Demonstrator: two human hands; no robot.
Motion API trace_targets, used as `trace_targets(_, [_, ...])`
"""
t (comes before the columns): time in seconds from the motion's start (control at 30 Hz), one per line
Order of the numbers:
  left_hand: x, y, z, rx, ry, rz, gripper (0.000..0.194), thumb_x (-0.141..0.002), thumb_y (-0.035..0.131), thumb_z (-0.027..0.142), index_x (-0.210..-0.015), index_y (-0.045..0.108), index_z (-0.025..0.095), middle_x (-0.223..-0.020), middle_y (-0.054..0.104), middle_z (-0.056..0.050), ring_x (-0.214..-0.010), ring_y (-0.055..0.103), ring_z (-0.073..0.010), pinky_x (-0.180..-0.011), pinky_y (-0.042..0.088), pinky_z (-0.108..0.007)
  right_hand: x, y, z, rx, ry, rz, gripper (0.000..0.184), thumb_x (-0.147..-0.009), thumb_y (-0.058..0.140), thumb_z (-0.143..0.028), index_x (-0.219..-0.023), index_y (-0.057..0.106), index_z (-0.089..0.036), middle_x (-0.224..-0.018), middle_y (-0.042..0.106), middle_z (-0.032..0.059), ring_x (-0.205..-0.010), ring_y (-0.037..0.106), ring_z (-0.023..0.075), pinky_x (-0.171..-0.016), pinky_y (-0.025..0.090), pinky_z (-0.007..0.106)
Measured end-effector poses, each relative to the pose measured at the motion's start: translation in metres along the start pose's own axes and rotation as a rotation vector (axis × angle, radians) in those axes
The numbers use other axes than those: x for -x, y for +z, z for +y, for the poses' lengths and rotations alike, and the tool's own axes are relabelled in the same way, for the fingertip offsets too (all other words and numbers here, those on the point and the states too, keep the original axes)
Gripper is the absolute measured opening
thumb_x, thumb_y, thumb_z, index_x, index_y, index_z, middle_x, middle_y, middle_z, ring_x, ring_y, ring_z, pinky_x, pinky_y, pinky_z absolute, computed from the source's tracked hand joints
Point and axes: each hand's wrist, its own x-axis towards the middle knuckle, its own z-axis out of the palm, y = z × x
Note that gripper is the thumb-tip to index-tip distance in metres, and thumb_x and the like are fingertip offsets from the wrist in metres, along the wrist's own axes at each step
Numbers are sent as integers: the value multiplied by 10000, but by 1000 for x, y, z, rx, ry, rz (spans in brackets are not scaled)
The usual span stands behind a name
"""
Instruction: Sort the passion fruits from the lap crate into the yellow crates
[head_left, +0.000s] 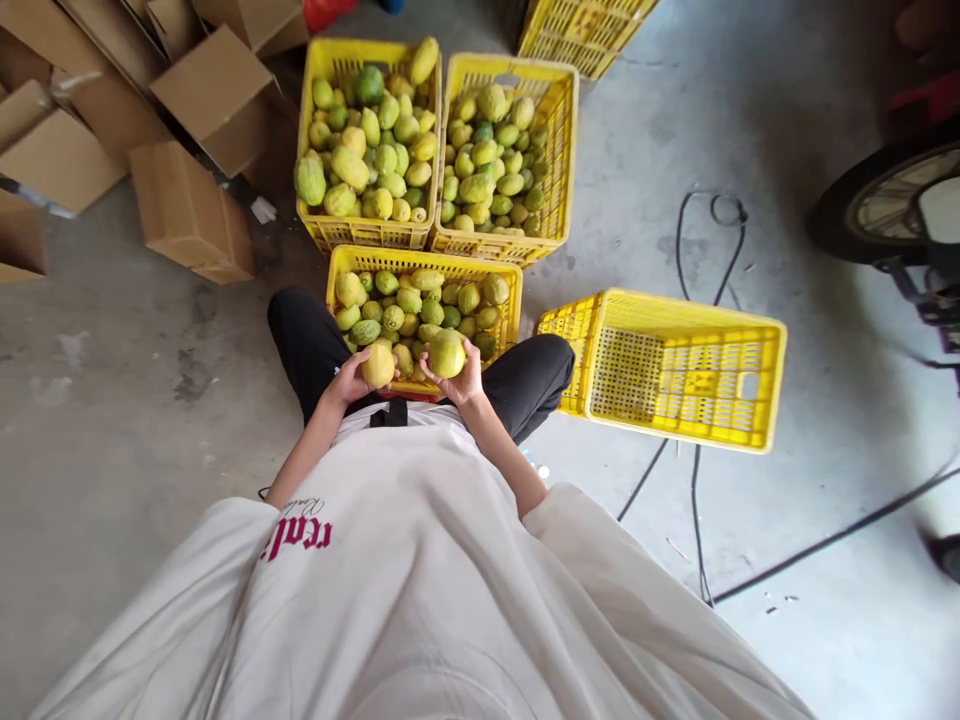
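Note:
My left hand (351, 381) is wrapped round a yellow citrus fruit (378, 365). In my right hand (466, 380) sits a second, slightly greener citrus fruit (447, 353), gripped from below. Both hands hover over the near edge of a yellow plastic crate (512, 300) that stands between my knees and is filled with several yellow-green fruits (409, 300).
Two more full yellow crates (559, 140) stand side by side behind it. An empty yellow crate (772, 380) lies tipped on its side to the right. Cardboard boxes (187, 205) pile up at the left. Black cables (694, 480) cross the concrete floor; a vehicle wheel (862, 205) is at far right.

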Motion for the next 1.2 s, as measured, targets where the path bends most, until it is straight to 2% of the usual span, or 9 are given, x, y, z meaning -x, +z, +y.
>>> trace_targets(0.17, [-4,-1,0,28,64,23,353,-1145,504,302,-1354,760,177,-892,835,-87,-687,798,-237,-557,580,-285,5,2,7,95,10,-76,575,-854,814,-683,-1244,721,-270,-1213,901,161,-1380,824,438,-1064,777,650])
trace_targets(0.37, [-9,-2,-3,138,57,11,611,-1051,512,284,-1621,672,134,-1271,918,-207,-1244,906,-410,-1000,753,-536,13,-1,10,16,40,-62,506,-864,729,-569,-1251,748,-245,-1230,908,176,-1442,801,471,-1148,726,727])
trace_targets(0.6, [-13,-12,-11,-21,11,57,440,-1116,617,263,-1529,733,164,-1000,887,-106,-849,900,-284,-661,665,-297,11,-13,12,-20,31,69,376,-946,885,-465,-1209,694,-275,-1017,894,51,-1286,885,384,-1125,779,624])
trace_targets(0.77, [-15,-10,-18,-62,56,-10,465,-1098,663,258,-1551,735,177,-1099,906,-132,-881,906,-278,-613,617,-259,16,-11,17,39,47,80,203,-1103,805,-377,-1209,687,-251,-1078,909,69,-1210,912,336,-1119,788,510])
trace_targets(0.83, [-15,-7,-16,-26,52,-8,459,-1128,632,345,-1532,737,154,-1116,907,-154,-996,925,-318,-684,674,-289,19,-10,16,77,70,74,178,-1186,715,-416,-1202,701,-240,-1106,907,83,-1182,917,315,-1086,792,477])
trace_targets(0.93, [-12,-2,-11,86,45,-12,559,-1169,531,490,-1564,724,145,-1228,908,-177,-1259,907,-408,-936,768,-462,23,-7,15,100,47,48,379,-1154,740,-615,-1182,732,-237,-1127,904,114,-1240,905,350,-1088,789,505])
trace_targets(1.03, [-8,2,-7,129,41,-20,600,-1164,441,411,-1639,691,141,-1348,900,-195,-1434,841,-464,-1092,740,-644,25,-6,14,92,13,6,510,-1085,693,-716,-1213,764,-227,-1189,906,147,-1388,848,414,-1143,760,594])
trace_targets(1.1, [-6,3,-7,119,45,-20,597,-1154,418,341,-1642,685,123,-1368,898,-209,-1462,827,-468,-1106,736,-659,25,-6,14,61,9,-8,475,-1079,624,-653,-1241,769,-231,-1234,907,147,-1431,822,419,-1153,748,623])
trace_targets(1.2, [-7,0,-9,94,62,-17,519,-1191,455,359,-1578,707,122,-1331,901,-203,-1377,871,-435,-1038,765,-545,25,-11,13,10,3,-20,414,-1088,594,-576,-1260,762,-238,-1215,906,130,-1375,841,401,-1125,758,624])
